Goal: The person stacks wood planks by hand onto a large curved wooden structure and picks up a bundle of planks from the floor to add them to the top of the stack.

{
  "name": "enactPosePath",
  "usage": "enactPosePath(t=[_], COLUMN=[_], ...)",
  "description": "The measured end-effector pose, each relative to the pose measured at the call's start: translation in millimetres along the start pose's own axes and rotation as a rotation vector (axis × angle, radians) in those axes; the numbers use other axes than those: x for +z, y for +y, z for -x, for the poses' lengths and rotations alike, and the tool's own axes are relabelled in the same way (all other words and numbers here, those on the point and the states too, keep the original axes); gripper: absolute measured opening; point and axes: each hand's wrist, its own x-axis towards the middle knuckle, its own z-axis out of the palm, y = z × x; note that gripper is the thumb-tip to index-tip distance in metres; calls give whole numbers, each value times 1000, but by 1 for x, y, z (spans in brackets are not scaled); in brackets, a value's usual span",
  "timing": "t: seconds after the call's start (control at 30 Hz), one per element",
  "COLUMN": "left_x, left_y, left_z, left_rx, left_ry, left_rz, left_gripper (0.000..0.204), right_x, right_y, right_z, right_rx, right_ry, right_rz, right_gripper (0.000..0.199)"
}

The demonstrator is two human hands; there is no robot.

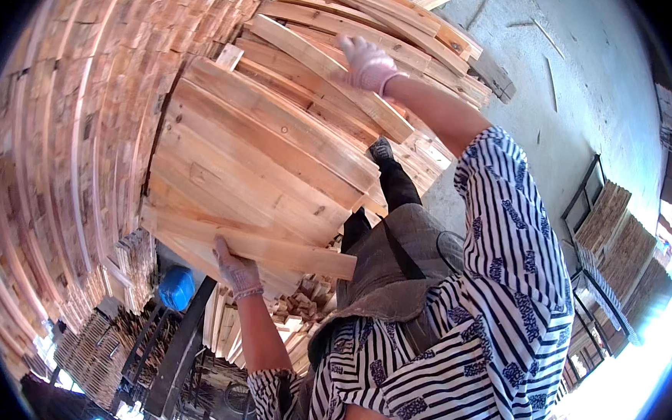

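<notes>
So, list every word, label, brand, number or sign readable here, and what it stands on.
No readable text anywhere in this view.
Boards: grain and knots, no lettering I can make out.
Striped shirt: dark patches too fine to read as words.
Blue object: too small to show any marking.
</notes>
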Motion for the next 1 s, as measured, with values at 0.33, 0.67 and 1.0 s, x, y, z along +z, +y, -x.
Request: enactPosePath(t=[0.33,0.67,1.0], left_x=[14,23,-3], left_y=[5,4,-13], left_z=[16,11,-12], left_rx=[59,127,49], left_ry=[34,-12,-37], left_rz=[-9,123,131], left_gripper=[45,53,41], right_x=[34,67,59], right_y=[16,-108,-159], right_z=[-1,48,69], right_rx=[-164,-219,-440], right_ry=[-89,-246,154], right_rz=[-86,-496,292], right_gripper=[86,43,62])
